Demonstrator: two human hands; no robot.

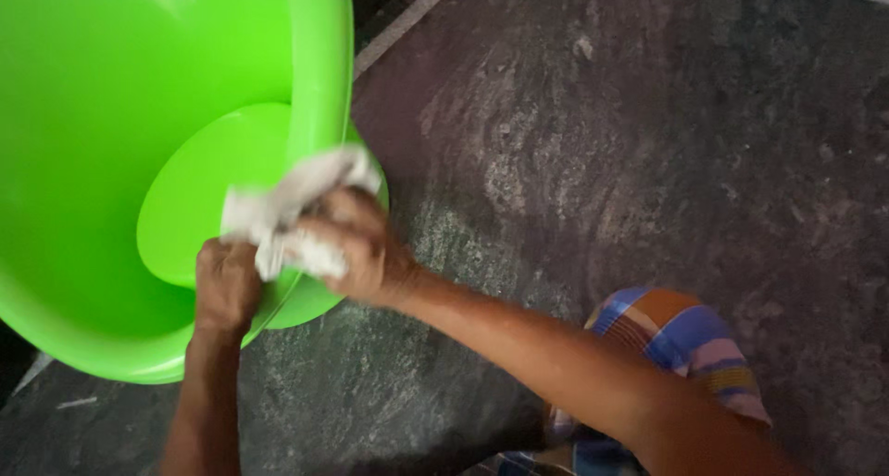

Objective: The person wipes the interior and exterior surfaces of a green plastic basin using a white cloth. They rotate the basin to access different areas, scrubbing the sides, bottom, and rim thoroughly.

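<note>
Bright lime green fills my view on the tub point(111, 115), glossy, with a paler green sheen along its rim just above the grip. Pinched in the grip, the cloth point(287, 212) reads off-white, greyish in its folds. Under and to the right of the grip I've got the floor point(602, 133), dark grey stone mottled with lighter grey streaks. Lower right of the grip, a checked garment point(681, 342): blue, orange and pale pink squares with thin stripes.
</note>
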